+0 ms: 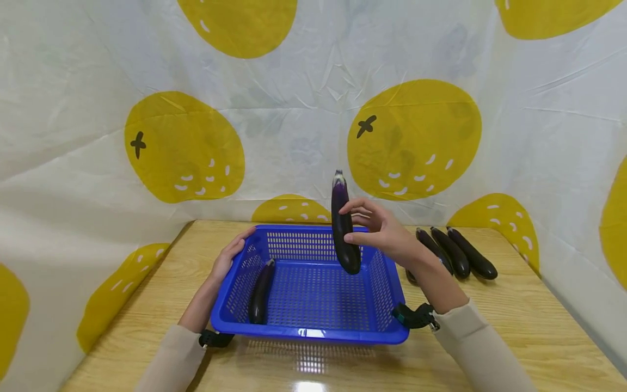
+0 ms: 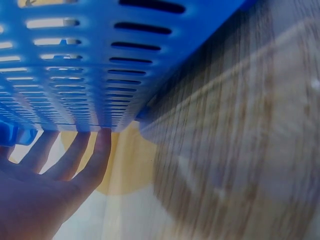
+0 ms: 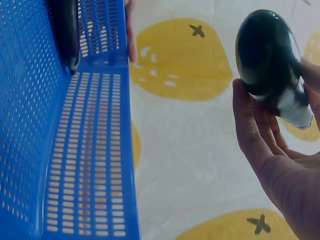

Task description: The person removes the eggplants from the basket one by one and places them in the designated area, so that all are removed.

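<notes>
My right hand [image 1: 384, 228] pinches a dark purple eggplant [image 1: 339, 223] between thumb and fingers. The eggplant is near upright over the back right part of a blue plastic basket [image 1: 313, 333], stem end up. In the right wrist view its glossy rounded end [image 3: 265, 50] faces the camera. On the basket's left side, my left hand [image 1: 230, 258] holds the rim near the back corner. The left wrist view shows those fingers [image 2: 95, 160] against the outside of the slotted wall. A second eggplant [image 1: 262, 294] lies inside the basket along its left wall.
Several more eggplants [image 1: 472, 255] lie on the wooden table [image 1: 529, 326] right of the basket, partly behind my right forearm. A white cloth [image 1: 294, 136] printed with yellow fruit hangs behind the table and along its sides.
</notes>
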Tool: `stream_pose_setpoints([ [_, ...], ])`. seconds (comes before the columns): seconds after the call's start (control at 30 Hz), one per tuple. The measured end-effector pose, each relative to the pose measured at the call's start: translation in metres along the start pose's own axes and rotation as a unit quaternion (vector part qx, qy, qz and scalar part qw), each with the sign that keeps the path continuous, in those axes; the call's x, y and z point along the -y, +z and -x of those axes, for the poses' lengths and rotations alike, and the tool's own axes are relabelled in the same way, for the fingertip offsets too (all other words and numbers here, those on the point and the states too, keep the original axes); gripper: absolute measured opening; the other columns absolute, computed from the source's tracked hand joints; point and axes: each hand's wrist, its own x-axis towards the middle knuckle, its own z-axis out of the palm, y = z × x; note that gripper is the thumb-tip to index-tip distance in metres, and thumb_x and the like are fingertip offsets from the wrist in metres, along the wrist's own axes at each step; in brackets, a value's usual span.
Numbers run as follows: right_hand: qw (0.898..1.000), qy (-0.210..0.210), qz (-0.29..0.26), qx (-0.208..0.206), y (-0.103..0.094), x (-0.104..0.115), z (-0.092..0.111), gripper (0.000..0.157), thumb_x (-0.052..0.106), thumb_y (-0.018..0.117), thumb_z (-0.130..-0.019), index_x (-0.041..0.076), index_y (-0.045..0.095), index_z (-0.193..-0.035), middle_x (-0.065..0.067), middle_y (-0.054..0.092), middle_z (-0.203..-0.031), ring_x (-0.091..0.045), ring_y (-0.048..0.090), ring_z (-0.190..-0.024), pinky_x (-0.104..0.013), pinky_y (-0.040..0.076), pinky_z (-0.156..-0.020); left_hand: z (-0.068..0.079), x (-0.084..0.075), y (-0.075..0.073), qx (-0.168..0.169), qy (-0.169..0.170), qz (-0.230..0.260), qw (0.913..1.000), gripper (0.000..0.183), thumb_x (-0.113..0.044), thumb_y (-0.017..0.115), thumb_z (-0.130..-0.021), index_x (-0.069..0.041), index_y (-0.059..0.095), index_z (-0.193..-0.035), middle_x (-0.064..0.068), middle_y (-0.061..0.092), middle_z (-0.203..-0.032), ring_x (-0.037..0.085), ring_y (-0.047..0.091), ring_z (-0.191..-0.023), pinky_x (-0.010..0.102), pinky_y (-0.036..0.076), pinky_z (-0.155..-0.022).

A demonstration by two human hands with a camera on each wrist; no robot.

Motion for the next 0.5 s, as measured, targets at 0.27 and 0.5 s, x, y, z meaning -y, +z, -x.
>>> stream_pose_setpoints([
  [0.27,0.998,0.006,0.046,-0.035,-0.024,-0.006,0.026,0.038,0.001,0.068,-0.096,0.012,0.056,-0.130,-0.008,0.045,-0.151,-0.016,0.059,-0.129,-0.029,0.054,-0.099,0.001,-0.003,0.003,0.001,0.004,-0.005,1.0000,0.057,-0.028,0.021,-0.115,-0.002,0.013,-0.165,0.018,0.012,-0.172,0.009,0.037,-0.145,0.019,0.042,-0.110],
  [0.5,0.993,0.041,0.076,-0.081,-0.040,-0.005,0.046,0.036,0.004,0.067,-0.098,0.012,0.055,-0.131,-0.008,0.037,-0.163,-0.040,0.041,-0.147,-0.050,0.047,-0.112,0.001,-0.002,0.001,0.003,0.001,0.000,1.0000,0.057,-0.029,0.022,-0.115,-0.003,0.012,-0.165,0.015,0.016,-0.172,0.010,0.036,-0.145,0.020,0.042,-0.111],
])
